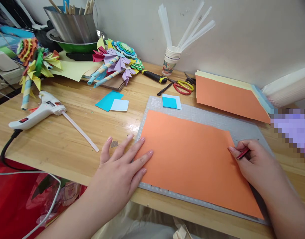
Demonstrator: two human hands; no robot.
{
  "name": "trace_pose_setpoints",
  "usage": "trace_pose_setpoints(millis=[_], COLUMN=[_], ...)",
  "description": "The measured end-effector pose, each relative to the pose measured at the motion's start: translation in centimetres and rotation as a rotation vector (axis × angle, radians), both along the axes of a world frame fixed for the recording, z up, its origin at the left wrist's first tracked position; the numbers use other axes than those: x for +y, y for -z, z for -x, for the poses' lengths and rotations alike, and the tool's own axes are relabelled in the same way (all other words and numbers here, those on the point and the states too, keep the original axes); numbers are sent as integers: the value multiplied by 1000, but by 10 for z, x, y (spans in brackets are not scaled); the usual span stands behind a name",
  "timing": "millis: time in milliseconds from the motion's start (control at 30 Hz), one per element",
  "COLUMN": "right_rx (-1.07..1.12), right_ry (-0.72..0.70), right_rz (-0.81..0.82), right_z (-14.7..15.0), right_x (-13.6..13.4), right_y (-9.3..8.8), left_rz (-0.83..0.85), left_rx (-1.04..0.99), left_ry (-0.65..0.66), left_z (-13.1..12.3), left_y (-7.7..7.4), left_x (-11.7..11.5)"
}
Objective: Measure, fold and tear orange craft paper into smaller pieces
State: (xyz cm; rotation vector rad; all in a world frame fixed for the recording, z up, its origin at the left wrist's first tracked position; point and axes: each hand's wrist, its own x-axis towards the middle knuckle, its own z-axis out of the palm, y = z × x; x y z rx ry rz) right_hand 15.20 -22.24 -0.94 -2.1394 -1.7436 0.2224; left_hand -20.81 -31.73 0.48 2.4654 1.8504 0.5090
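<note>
An orange sheet of paper point(192, 159) lies flat on a grey cutting mat point(244, 129). My left hand point(125, 166) rests with spread fingers over the sheet's left edge, some fingertips on the paper and others on the mat or the table. At the sheet's right edge my right hand point(254, 162) is closed round a slim dark red pen point(243, 153), possibly a pencil. Most of the pen, its tip included, is hidden by the fingers. Two overlapping small squares, one bright blue point(169, 102) and one pale blue point(179, 103), lie on the mat beyond the sheet.
A white glue gun point(43, 111) with a glue stick lies left. Paper flowers point(117, 59), a yellow-and-black-handled tool point(154, 76) and scissors point(183, 87) are farther back. Paper cups point(169, 61) hold glue sticks. Coloured paper point(229, 93) is stacked at right; blue squares point(109, 100) lie left of the mat.
</note>
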Motion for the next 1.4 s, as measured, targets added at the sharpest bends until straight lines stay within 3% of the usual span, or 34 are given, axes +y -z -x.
trace_pose_setpoints(millis=[233, 633, 900, 1400], right_rx=[-18, -54, -163, -230], right_ry=[38, 44, 33, 90], right_rz=[38, 53, 148, 205], right_z=[9, 6, -6, 5], right_x=[-2, 1, 7, 6], right_y=[-7, -6, 1, -5], left_rz=[25, 32, 15, 16], left_rx=[4, 20, 27, 19], left_ry=[-2, -11, -12, -34], left_z=[0, 1, -2, -3], left_y=[0, 1, 0, -1], left_x=[-1, -2, -2, -4])
